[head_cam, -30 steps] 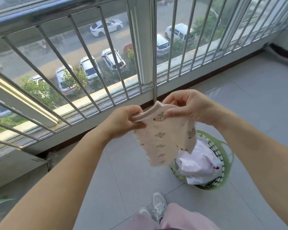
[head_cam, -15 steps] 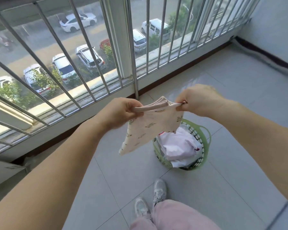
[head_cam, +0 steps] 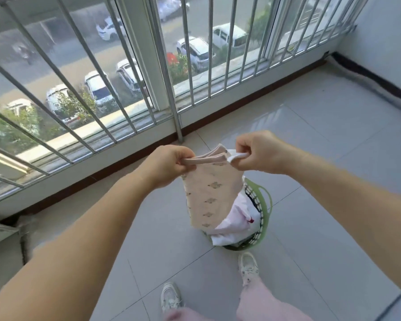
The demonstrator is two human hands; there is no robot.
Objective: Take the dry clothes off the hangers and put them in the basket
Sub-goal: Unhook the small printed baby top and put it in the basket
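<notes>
A small pale pink garment (head_cam: 212,193) with a printed pattern hangs folded in front of me. My left hand (head_cam: 169,162) pinches its left top edge and my right hand (head_cam: 257,154) pinches its right top edge, stretching the waistband between them. Directly below and behind the garment stands a round green basket (head_cam: 265,205) on the tiled floor, holding white and pink clothes (head_cam: 235,221). No hanger is in view.
A metal-barred window railing (head_cam: 176,93) runs along the left and back, with a low ledge under it. A white wall (head_cam: 389,42) closes the right side. My feet in white sneakers (head_cam: 248,267) stand just in front of the basket.
The view has tilted down and to the right. Both hands have lowered with the garment, which now hangs straight down over the basket.
</notes>
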